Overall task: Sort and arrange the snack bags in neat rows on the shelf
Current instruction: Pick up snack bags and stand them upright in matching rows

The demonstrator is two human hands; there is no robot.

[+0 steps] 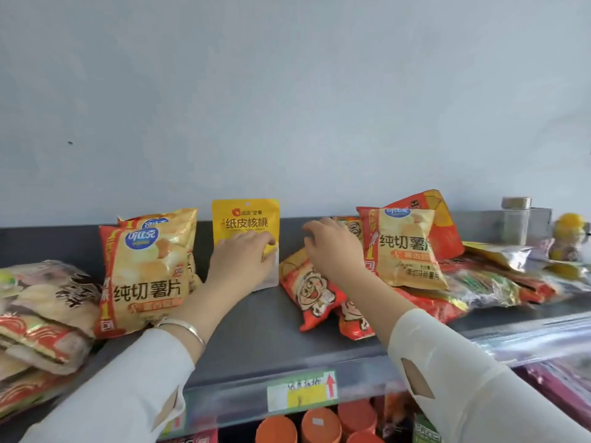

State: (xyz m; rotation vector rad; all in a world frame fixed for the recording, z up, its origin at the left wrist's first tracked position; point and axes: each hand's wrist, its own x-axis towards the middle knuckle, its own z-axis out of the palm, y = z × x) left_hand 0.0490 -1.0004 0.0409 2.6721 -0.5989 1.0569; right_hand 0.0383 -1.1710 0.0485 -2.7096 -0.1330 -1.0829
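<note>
One yellow pouch (245, 225) upright btwn chip bags (144, 276) (red-trimmed, glossy)

Glossy chip bags (145, 276), matt shelf (265, 321)
The bags' plastic is crinkled and shiny; the shelf is smooth, dull grey; my sleeve (128, 388) is matt cloth, my bangle (185, 326) polished metal.
</note>
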